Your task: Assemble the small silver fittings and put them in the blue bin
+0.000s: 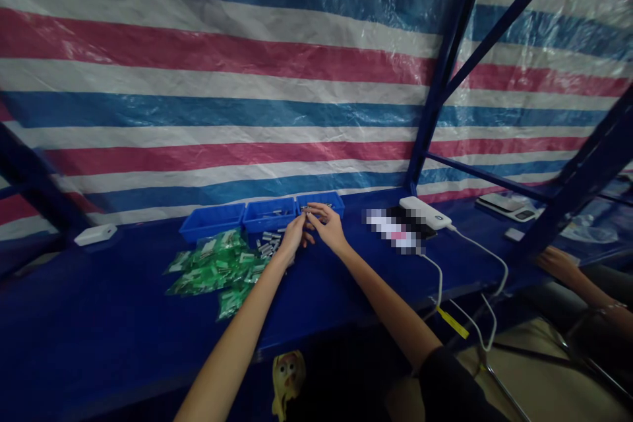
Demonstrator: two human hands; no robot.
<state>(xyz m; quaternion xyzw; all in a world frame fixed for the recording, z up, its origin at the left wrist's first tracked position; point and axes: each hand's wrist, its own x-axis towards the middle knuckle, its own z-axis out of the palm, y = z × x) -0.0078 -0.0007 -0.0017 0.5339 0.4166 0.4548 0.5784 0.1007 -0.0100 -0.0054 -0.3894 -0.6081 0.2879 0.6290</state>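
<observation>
My left hand (293,235) and my right hand (328,225) meet fingertip to fingertip over the far side of the blue table. Both are closed in a pinch around something tiny and shiny that I cannot make out. Just behind them stand the right blue bin (338,201) and the middle blue bin (254,224), with small metal pieces in them. Loose silvery cylindrical pieces (268,245) lie on the table left of my left hand. Beside these, a pile of clear bags with green contents (212,270) spreads to the left.
A left blue bin (198,227) stands behind the bags. Further left is a white box (95,235). To the right lie a white power bank (426,212) with cables and a blurred-out phone (395,231). Blue posts (435,92) frame a striped sheet. Another person's hand (558,264) is at far right.
</observation>
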